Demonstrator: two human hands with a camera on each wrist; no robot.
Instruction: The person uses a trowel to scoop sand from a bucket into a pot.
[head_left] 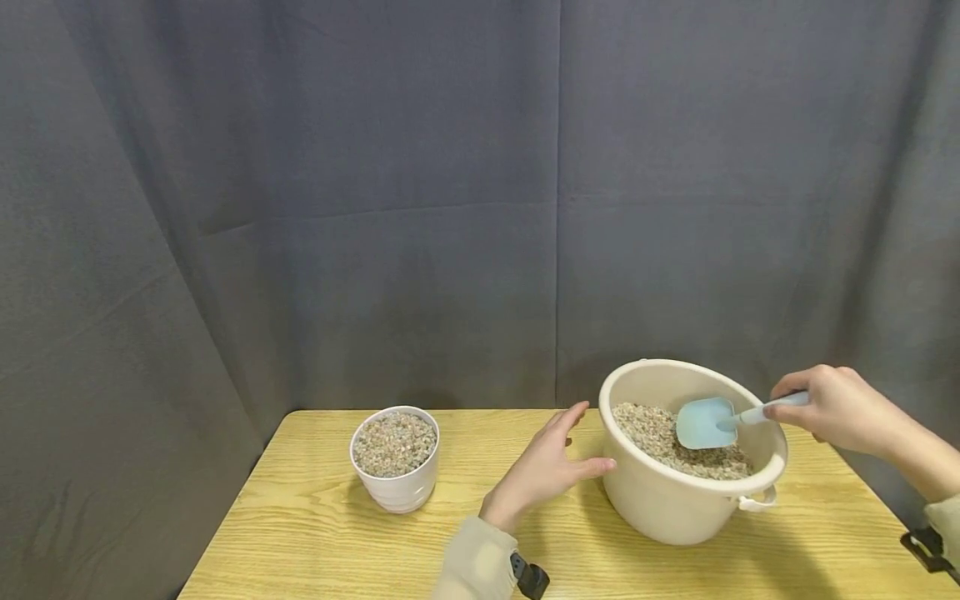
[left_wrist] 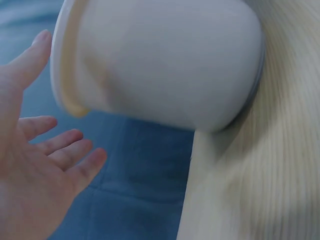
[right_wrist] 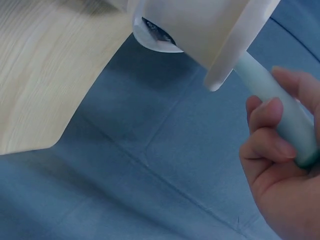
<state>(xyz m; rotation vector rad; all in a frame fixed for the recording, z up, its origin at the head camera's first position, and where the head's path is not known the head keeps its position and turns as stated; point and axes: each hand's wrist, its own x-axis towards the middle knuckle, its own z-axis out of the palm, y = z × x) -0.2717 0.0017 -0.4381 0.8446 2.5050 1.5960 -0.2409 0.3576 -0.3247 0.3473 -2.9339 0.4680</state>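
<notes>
My right hand (head_left: 843,410) grips the handle of a light-blue scoop (head_left: 707,423), fingers curled round it in the right wrist view. The scoop's blade lies over the coarse, tan gravel-like grains (head_left: 652,429) inside a cream bucket (head_left: 675,508). Left of the bucket, my left hand (head_left: 536,467) is spread with its thumb right at the bucket's side. In the left wrist view, the left hand's fingers (left_wrist: 75,155) are straight and hold nothing. A small white pot (head_left: 397,487), filled close to its rim with similar grains, stands farther left.
Both vessels stand on a light wooden table (head_left: 300,533). A white handle fitting (head_left: 757,500) sticks out from the bucket's right front. Behind the table hangs a dark grey-blue curtain (head_left: 450,250), close to its back edge.
</notes>
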